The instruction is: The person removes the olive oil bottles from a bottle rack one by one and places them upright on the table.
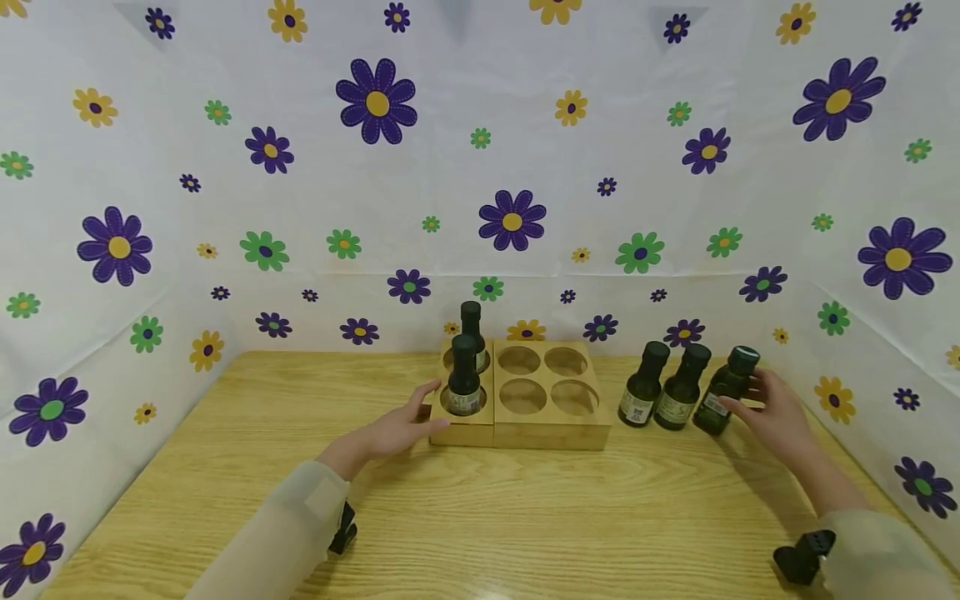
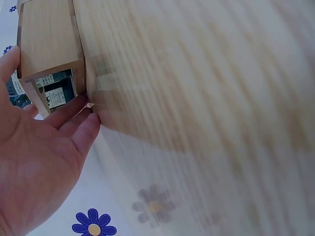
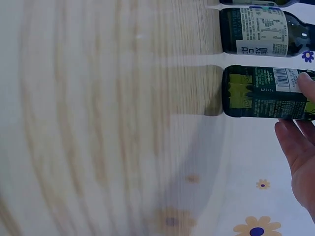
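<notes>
My right hand (image 1: 780, 421) grips a dark green bottle (image 1: 726, 392) with a dark cap, thumb over its label and fingers behind it. This bottle stands at the right end of a row, beside two similar dark bottles (image 1: 678, 392). At the left end of a wooden bottle holder (image 1: 551, 435), my left hand (image 1: 386, 433) touches the side with spread, fairly straight fingers, its thumb at the front corner. Two bottles stand one behind the other in the holder's left section, the front one (image 1: 464, 379) nearer me. In the left wrist view, bottle labels show through the holder's open end (image 2: 61, 91).
The holder's right section has several round holes (image 1: 522, 396) with no bottles in them. Flower-patterned cloth (image 1: 450, 167) encloses the wooden table (image 1: 525, 517) at the back and both sides. A black wrist camera (image 1: 806, 557) sits at the right sleeve.
</notes>
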Demonstrator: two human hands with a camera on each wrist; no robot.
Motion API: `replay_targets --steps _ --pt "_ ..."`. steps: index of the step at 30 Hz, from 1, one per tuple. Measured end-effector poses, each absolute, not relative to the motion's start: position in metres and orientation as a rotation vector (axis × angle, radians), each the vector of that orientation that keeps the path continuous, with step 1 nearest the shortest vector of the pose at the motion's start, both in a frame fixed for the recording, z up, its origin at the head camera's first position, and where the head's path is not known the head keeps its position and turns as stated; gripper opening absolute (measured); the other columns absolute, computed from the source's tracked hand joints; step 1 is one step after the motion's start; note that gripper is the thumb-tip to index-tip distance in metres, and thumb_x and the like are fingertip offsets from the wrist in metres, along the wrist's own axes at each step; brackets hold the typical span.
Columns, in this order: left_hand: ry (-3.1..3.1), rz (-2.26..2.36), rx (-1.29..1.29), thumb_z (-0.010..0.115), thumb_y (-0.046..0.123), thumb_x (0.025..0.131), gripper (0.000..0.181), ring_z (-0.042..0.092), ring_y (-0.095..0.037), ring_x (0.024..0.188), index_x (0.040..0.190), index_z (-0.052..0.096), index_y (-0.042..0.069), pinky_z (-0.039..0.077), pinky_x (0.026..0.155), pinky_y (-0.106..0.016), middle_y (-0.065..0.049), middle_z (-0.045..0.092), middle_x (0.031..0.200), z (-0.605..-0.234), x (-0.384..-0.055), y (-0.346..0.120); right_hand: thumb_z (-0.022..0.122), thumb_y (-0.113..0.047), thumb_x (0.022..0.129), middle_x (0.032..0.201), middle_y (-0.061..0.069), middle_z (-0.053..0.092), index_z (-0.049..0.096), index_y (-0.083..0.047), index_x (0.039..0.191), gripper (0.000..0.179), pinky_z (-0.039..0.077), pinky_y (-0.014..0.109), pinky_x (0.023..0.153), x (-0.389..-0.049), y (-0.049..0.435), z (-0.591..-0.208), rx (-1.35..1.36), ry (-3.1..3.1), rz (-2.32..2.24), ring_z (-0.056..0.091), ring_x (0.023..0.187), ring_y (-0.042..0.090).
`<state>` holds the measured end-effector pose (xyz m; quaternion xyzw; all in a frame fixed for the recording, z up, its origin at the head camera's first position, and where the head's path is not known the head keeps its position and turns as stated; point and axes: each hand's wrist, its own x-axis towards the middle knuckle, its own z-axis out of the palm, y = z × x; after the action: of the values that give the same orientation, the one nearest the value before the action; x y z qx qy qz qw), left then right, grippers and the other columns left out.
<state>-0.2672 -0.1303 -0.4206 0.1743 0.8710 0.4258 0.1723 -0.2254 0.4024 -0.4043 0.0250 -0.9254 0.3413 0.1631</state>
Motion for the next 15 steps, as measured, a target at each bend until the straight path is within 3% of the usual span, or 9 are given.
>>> replay_targets --steps 15 --pt "2.467 1.216 0.502 0.055 0.049 0.097 0.080 0.036 -0.042 0.134 0.157 0.009 0.023 0.028 0.108 -0.057 -0.027 0.038 0.146 -0.4215 -0.2680 -0.1304 0.058 -0.025 0.100 0.129 0.044 0.038 0.024 0.017 0.141 0.068 0.042 0.064 0.088 -0.2251 0.3940 -0.4018 0.043 -2.664 1.021 0.041 0.115 0.059"
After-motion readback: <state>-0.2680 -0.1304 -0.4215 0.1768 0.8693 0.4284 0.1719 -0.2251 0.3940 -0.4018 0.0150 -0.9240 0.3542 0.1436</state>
